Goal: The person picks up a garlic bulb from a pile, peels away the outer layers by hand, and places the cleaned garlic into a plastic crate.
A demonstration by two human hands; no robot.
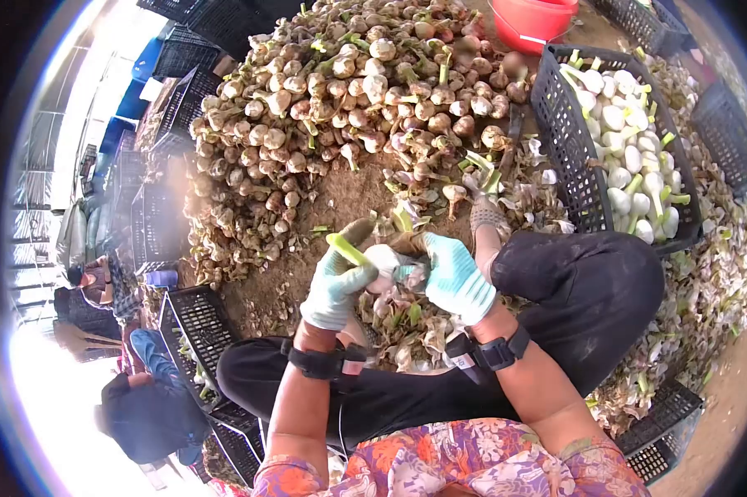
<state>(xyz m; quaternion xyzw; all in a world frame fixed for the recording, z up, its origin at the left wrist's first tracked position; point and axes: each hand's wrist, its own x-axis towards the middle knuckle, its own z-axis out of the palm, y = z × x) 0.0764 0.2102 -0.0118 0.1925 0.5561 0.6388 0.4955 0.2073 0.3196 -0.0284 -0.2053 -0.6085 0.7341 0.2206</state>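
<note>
Left hand (336,288), gloved, is clenched around the green stem of a white garlic bulb (385,261). Right hand (456,280), gloved, pinches the bulb's skin. The bulb is held between both hands above the earth floor (340,199), just off the near edge of the heap of unpeeled brown garlic (349,99).

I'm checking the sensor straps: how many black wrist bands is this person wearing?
2. One black wrist band sits behind the left hand, the other behind the right hand; both hands grip a garlic bulb. None seems hidden.
</note>
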